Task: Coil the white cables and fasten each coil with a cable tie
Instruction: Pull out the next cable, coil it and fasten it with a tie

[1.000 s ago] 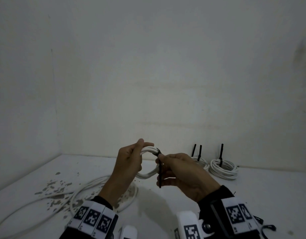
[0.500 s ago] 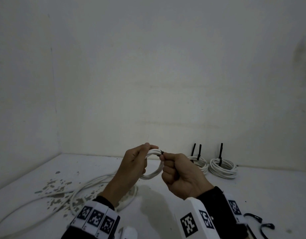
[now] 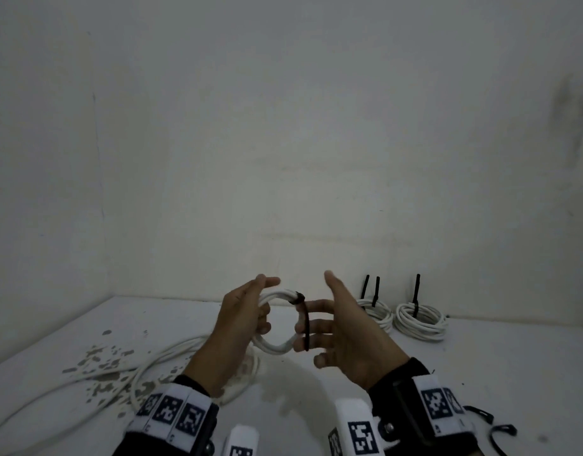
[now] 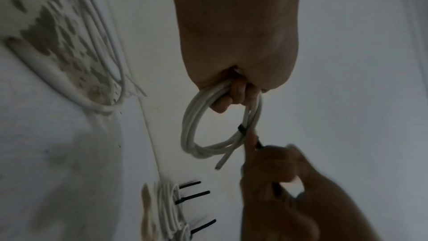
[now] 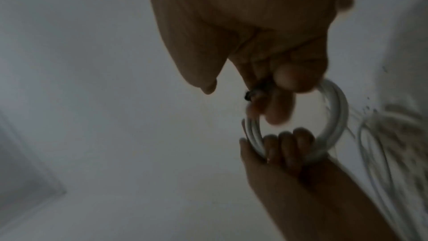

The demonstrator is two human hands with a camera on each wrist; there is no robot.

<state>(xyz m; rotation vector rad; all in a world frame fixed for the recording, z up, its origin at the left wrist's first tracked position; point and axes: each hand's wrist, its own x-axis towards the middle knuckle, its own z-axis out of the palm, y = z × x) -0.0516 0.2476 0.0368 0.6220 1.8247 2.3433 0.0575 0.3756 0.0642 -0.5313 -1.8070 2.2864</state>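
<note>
The white cable coil [image 3: 274, 320] is in the air above the surface's middle, a black cable tie [image 3: 302, 319] around it. My left hand [image 3: 242, 319] grips the coil; my right hand [image 3: 341, 327] is spread open, fingers against the tie's tail. Two tied coils [image 3: 420, 320] lie at the back edge.

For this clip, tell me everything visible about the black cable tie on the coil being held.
The black cable tie is a thin, dark, plastic-looking strap. It is looped round the bundled strands of the white coil, with its head at the coil's upper right and its long tail hanging down across the fingers of the right hand. The head view shows that hand spread; the wrist views, blurred, suggest fingers round the tail. The left hand grips the coil's opposite side, in the air.
</note>
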